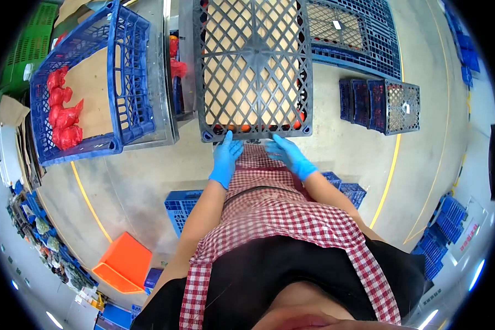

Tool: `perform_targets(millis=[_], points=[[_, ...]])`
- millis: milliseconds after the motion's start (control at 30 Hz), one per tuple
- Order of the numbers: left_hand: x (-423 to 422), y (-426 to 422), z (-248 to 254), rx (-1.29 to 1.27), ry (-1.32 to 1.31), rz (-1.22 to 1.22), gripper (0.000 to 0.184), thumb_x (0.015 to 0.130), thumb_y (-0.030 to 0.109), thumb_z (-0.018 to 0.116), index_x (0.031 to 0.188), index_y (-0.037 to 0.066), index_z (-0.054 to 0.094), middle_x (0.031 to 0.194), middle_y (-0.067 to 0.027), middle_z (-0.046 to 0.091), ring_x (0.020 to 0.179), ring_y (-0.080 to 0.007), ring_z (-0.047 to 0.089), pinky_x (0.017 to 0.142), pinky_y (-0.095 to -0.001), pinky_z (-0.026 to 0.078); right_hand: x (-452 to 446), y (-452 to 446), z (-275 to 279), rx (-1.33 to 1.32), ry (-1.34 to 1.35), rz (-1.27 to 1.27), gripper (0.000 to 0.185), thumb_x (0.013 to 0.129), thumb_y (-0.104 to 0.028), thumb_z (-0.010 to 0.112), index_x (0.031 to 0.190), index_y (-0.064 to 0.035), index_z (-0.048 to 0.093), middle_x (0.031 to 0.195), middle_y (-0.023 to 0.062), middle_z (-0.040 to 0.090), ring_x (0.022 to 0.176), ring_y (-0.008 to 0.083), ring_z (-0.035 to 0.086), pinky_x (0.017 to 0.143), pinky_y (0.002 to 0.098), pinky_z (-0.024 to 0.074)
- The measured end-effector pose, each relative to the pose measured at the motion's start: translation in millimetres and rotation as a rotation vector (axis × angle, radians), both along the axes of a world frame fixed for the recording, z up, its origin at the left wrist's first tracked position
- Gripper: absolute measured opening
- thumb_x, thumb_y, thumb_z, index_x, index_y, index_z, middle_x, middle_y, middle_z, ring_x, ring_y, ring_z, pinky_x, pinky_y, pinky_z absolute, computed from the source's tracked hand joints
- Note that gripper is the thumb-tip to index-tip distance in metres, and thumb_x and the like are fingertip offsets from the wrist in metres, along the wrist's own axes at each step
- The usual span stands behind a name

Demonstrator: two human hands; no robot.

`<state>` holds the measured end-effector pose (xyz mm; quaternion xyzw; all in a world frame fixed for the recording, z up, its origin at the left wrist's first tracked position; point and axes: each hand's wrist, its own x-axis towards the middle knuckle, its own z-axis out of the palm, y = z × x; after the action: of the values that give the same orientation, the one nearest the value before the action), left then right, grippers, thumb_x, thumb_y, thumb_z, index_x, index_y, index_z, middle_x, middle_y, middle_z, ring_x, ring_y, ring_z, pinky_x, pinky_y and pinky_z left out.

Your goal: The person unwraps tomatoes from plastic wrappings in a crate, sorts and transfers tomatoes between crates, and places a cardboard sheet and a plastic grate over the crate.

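A black plastic crate [257,50] with a lattice face is right in front of me. Through its gaps I see tan cardboard and some red round items near its front edge; what they are I cannot make out. My left hand [225,158], in a blue glove, is at the crate's near edge, with its fingers apart and its thumb tip against the rim. My right hand [291,157], gloved likewise, is just below the same edge with fingers stretched out. Whether it touches the crate I cannot tell. Neither hand is wrapped round anything.
A blue crate [115,113] with red net bags [66,118] and cardboard stands at left on a metal surface. Several small crates [399,107] sit on the floor at right, near a blue pallet [380,33]. An orange bin [125,263] lies behind me at left.
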<state>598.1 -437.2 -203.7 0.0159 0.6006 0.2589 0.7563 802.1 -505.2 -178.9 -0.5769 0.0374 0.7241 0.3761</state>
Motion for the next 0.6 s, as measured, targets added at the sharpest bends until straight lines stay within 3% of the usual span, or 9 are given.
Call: perform_targets(millis=[67, 133, 267, 367, 533, 567, 600], points=[[4, 0, 8, 0.005, -0.008, 0.031, 0.052, 0.085, 0.037, 0.065, 0.107, -0.008, 0.048, 0.102, -0.0160, 0.054, 0.099, -0.0286, 0.057, 0.089, -0.0377, 0.049, -17, 12, -25, -0.060, 0.036, -0.181, 0.047, 0.087, -0.038, 0.062, 0.112, 0.0007, 0.056, 0.103, 0.0130, 0.062, 0.093, 0.0242, 0.061, 0.080, 0.0363, 0.0506], [2, -2, 2, 0.040, 0.034, 0.055, 0.049, 0.086, 0.032, 0.065, 0.111, -0.007, 0.049, 0.107, -0.0175, 0.056, 0.099, -0.0280, 0.058, 0.086, -0.0365, 0.051, -23, 9, -27, -0.020, 0.024, -0.245, 0.044, 0.087, -0.036, 0.062, 0.110, 0.0019, 0.056, 0.101, 0.0126, 0.063, 0.088, 0.0246, 0.062, 0.078, 0.0362, 0.0512], [2, -2, -5, 0.145, 0.096, 0.023, 0.045, 0.086, 0.026, 0.066, 0.112, -0.007, 0.050, 0.108, -0.0178, 0.058, 0.096, -0.0282, 0.061, 0.083, -0.0365, 0.053, -24, 7, -34, 0.023, -0.007, -0.257, 0.041, 0.087, -0.033, 0.063, 0.107, 0.0022, 0.058, 0.099, 0.0132, 0.064, 0.085, 0.0241, 0.063, 0.075, 0.0349, 0.0528], [2, -3, -6, 0.166, 0.098, 0.008, 0.054, 0.087, 0.026, 0.063, 0.119, -0.012, 0.041, 0.103, -0.0191, 0.055, 0.096, -0.0274, 0.059, 0.085, -0.0365, 0.052, -23, 8, -31, 0.053, -0.017, -0.239, 0.038, 0.087, -0.032, 0.063, 0.105, 0.0018, 0.059, 0.096, 0.0129, 0.064, 0.081, 0.0233, 0.064, 0.073, 0.0338, 0.0538], [-1, -2, -7, 0.165, 0.065, -0.012, 0.056, 0.087, 0.026, 0.064, 0.121, -0.012, 0.040, 0.108, -0.0211, 0.055, 0.099, -0.0287, 0.059, 0.086, -0.0364, 0.051, -24, 10, -29, 0.011, -0.061, -0.191, 0.038, 0.088, -0.033, 0.061, 0.102, 0.0015, 0.061, 0.090, 0.0109, 0.065, 0.077, 0.0210, 0.064, 0.068, 0.0314, 0.0528], [0, -1, -4, 0.170, 0.057, -0.008, 0.056, 0.087, 0.026, 0.064, 0.121, -0.012, 0.040, 0.109, -0.0216, 0.054, 0.100, -0.0290, 0.058, 0.087, -0.0366, 0.051, -26, 14, -26, -0.005, -0.230, -0.067, 0.040, 0.088, -0.038, 0.059, 0.095, 0.0012, 0.062, 0.082, 0.0100, 0.065, 0.073, 0.0187, 0.063, 0.062, 0.0296, 0.0497], [-1, 1, -1, 0.169, 0.060, -0.014, 0.056, 0.087, 0.026, 0.064, 0.121, -0.012, 0.040, 0.110, -0.0215, 0.054, 0.101, -0.0291, 0.058, 0.087, -0.0370, 0.051, -18, 15, -19, -0.201, -0.231, 0.216, 0.040, 0.088, -0.041, 0.059, 0.088, -0.0011, 0.062, 0.073, 0.0120, 0.065, 0.067, 0.0235, 0.063, 0.058, 0.0330, 0.0467]])
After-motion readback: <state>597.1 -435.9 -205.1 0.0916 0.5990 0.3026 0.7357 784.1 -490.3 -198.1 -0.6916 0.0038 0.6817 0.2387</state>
